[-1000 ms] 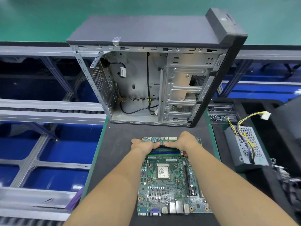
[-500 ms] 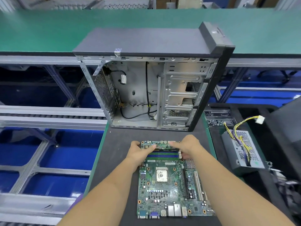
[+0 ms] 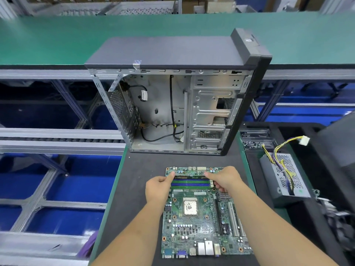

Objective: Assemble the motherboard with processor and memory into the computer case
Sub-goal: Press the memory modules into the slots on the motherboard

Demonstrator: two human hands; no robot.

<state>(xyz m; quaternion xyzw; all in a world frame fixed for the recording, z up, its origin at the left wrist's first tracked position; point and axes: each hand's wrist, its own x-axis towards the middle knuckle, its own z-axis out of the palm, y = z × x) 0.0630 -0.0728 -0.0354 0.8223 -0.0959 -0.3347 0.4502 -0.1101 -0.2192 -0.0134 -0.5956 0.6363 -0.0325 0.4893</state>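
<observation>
Motherboard [image 3: 201, 214]: lies flat on the near mat, computer case [image 3: 178, 104] open beyond. Your left hand [image 3: 158, 188] and right hand [image 3: 225, 179] press a memory stick [image 3: 190, 177] at its ends. Stiff, light, fragile; lift by bare edges.

My work surface is a dark grey mat with green edging [image 3: 134, 189]. Lying flat on it, near me: the green motherboard with blue memory slots [image 3: 199, 223]. Standing upright at the far end: the open grey metal computer case with black top [image 3: 172, 52], side panel off.
</observation>
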